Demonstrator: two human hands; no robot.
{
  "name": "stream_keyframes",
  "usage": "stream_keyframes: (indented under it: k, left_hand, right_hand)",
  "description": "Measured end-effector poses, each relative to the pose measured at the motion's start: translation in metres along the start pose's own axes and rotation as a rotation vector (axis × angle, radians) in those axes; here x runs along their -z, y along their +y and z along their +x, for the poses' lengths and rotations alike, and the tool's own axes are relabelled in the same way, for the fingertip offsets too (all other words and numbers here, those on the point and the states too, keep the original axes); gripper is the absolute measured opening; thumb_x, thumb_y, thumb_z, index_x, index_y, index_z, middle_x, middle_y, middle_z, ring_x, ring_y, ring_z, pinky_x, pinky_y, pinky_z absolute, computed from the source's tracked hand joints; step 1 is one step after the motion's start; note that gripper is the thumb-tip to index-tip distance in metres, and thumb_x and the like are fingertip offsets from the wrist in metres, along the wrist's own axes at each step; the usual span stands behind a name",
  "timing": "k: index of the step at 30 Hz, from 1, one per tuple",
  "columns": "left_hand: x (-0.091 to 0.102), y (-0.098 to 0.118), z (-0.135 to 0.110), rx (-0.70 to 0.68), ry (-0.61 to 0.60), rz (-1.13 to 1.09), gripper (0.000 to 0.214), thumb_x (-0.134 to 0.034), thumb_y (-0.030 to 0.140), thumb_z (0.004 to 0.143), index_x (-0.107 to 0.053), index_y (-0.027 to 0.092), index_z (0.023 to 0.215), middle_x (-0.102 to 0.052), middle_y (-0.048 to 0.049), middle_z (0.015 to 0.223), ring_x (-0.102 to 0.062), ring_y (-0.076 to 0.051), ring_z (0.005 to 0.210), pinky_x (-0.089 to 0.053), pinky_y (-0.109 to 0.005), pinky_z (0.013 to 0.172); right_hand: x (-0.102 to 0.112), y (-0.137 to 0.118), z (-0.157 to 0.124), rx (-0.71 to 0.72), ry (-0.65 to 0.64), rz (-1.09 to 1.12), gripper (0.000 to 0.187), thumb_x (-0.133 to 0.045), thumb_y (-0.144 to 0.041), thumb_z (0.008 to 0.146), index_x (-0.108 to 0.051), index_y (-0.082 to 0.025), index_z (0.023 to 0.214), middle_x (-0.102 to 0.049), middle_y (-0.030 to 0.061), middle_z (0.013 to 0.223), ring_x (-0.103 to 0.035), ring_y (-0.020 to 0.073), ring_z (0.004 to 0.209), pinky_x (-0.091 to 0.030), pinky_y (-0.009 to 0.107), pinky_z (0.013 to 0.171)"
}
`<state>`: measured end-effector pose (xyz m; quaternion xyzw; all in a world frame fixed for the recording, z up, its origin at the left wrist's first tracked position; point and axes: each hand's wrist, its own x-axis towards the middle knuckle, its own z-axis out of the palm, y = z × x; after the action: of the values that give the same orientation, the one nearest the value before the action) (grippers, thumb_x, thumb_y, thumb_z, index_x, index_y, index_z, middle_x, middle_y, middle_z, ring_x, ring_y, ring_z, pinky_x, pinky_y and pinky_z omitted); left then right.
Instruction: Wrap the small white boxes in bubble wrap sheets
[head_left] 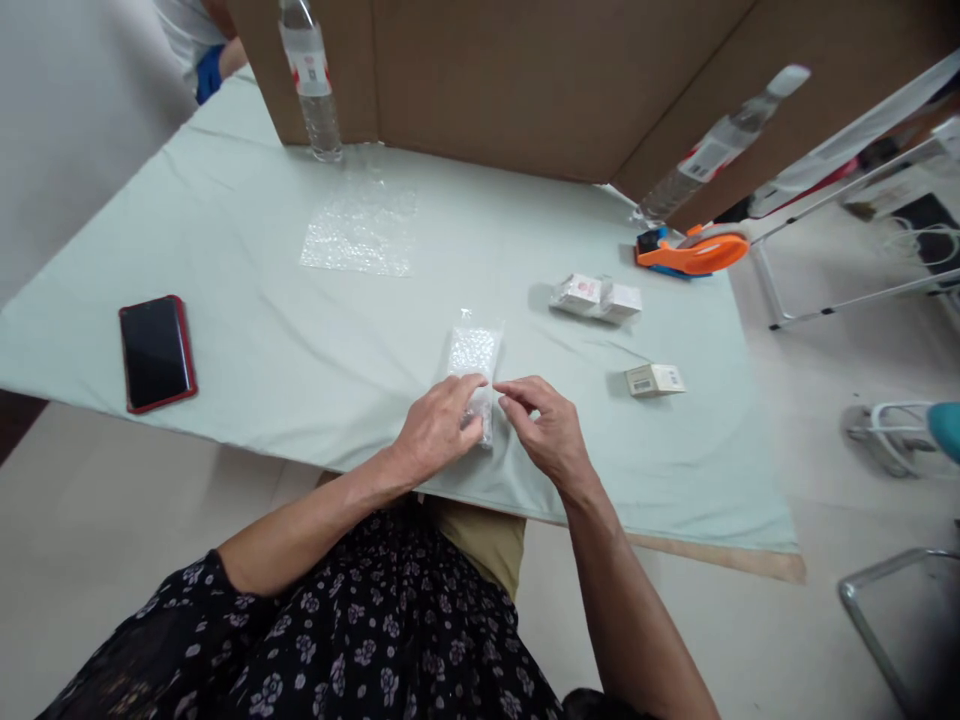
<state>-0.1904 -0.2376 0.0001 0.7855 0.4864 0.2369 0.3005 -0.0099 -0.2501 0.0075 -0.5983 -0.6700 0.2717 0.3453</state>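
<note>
A small clear bubble-wrap package lies lengthwise near the table's front edge, with something pale inside that I cannot make out. My left hand holds its near part from the left, index finger and thumb laid across the wrap. On the right, my right hand is curled into a loose pinch beside the package's right edge. Its thumb and fingertips come close together, and whatever may be between them is too small to tell. Behind the package to the left, a flat sheet of bubble wrap lies on the cloth.
Rightward are wrapped small boxes, a small cream box and an orange tape dispenser. A phone lies at left. Water bottles stand by a cardboard screen. Another person's arm shows behind it.
</note>
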Motion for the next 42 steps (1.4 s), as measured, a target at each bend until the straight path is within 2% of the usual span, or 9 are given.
stream_keyframes:
  k: [6,10,15,20,23,28,31,36,42]
  left_hand:
    - [0.011,0.008,0.008,0.023,-0.141,0.140,0.041,-0.055,0.019,0.085,-0.059,0.020,0.126,-0.066,-0.0068,0.107,-0.064,-0.022,0.100,-0.055,-0.034,0.086]
    - [0.015,0.014,0.009,0.048,-0.186,0.228,0.035,-0.053,0.022,0.087,-0.061,0.017,0.121,-0.064,-0.0091,0.107,-0.063,-0.024,0.100,-0.055,-0.038,0.090]
    - [0.017,0.019,0.009,-0.026,-0.214,0.298,0.044,-0.055,0.020,0.088,-0.057,0.020,0.132,-0.059,-0.0094,0.108,-0.060,-0.024,0.099,-0.054,-0.039,0.090]
    - [0.020,0.019,0.014,-0.043,-0.288,0.306,0.030,-0.053,0.018,0.089,-0.065,0.014,0.116,-0.058,-0.0118,0.105,-0.058,-0.024,0.095,-0.055,-0.040,0.086]
    - [0.020,0.018,0.015,-0.032,-0.301,0.291,0.028,-0.052,0.020,0.089,-0.066,0.013,0.113,-0.058,-0.0119,0.103,-0.058,-0.024,0.093,-0.056,-0.041,0.086]
    - [0.020,0.019,0.014,-0.001,-0.301,0.287,0.027,-0.052,0.021,0.089,-0.068,0.013,0.109,-0.057,-0.0120,0.103,-0.058,-0.023,0.094,-0.055,-0.038,0.087]
    - [0.019,0.019,0.013,0.000,-0.288,0.285,0.024,-0.052,0.021,0.089,-0.068,0.013,0.104,-0.057,-0.0113,0.102,-0.057,-0.023,0.092,-0.055,-0.037,0.086]
    - [0.018,0.017,0.013,-0.005,-0.278,0.267,0.020,-0.051,0.020,0.088,-0.067,0.014,0.099,-0.056,-0.0100,0.098,-0.056,-0.021,0.087,-0.055,-0.037,0.084]
    - [0.017,0.014,0.010,-0.034,-0.235,0.225,0.025,-0.052,0.018,0.087,-0.066,0.017,0.108,-0.055,-0.0089,0.101,-0.055,-0.022,0.091,-0.055,-0.037,0.086]
  right_hand:
    - [-0.011,0.024,0.017,0.043,-0.098,0.057,0.025,-0.056,-0.021,0.089,-0.080,-0.025,0.097,-0.068,0.0039,0.089,-0.065,0.0173,0.082,-0.053,0.033,0.079]
    - [-0.013,0.030,0.017,0.076,-0.065,0.112,0.021,-0.060,-0.023,0.089,-0.079,-0.025,0.099,-0.068,0.0031,0.086,-0.063,0.0164,0.078,-0.053,0.031,0.075]
    - [-0.021,0.032,0.015,0.082,-0.003,0.124,0.023,-0.058,-0.020,0.088,-0.075,-0.024,0.102,-0.070,0.0027,0.086,-0.063,0.0162,0.076,-0.052,0.030,0.071]
    - [-0.028,0.034,0.018,0.102,-0.005,0.120,0.020,-0.056,-0.021,0.088,-0.075,-0.024,0.094,-0.073,0.0039,0.090,-0.067,0.0181,0.083,-0.054,0.032,0.077]
    - [-0.025,0.036,0.022,0.025,0.034,0.098,0.017,-0.062,-0.026,0.084,-0.074,-0.022,0.096,-0.072,0.0043,0.092,-0.063,0.0161,0.072,-0.054,0.032,0.071]
    - [-0.018,0.038,0.041,-0.228,0.011,0.130,0.036,-0.069,-0.035,0.076,-0.068,-0.020,0.108,-0.073,0.0068,0.105,-0.063,0.0149,0.066,-0.054,0.034,0.068]
    - [-0.017,0.036,0.060,-0.363,-0.039,0.222,0.042,-0.070,-0.039,0.074,-0.064,-0.017,0.110,-0.072,0.0062,0.093,-0.062,0.0148,0.058,-0.052,0.031,0.057]
    - [-0.016,0.028,0.086,-0.482,-0.128,0.300,0.039,-0.076,-0.046,0.067,-0.063,-0.017,0.089,-0.057,-0.0039,0.060,-0.047,0.0107,0.046,-0.037,0.026,0.044]
    - [-0.020,0.027,0.101,-0.485,-0.249,0.283,0.038,-0.077,-0.047,0.062,-0.049,-0.021,0.061,-0.040,-0.0081,0.052,-0.032,0.0068,0.049,-0.023,0.024,0.047]
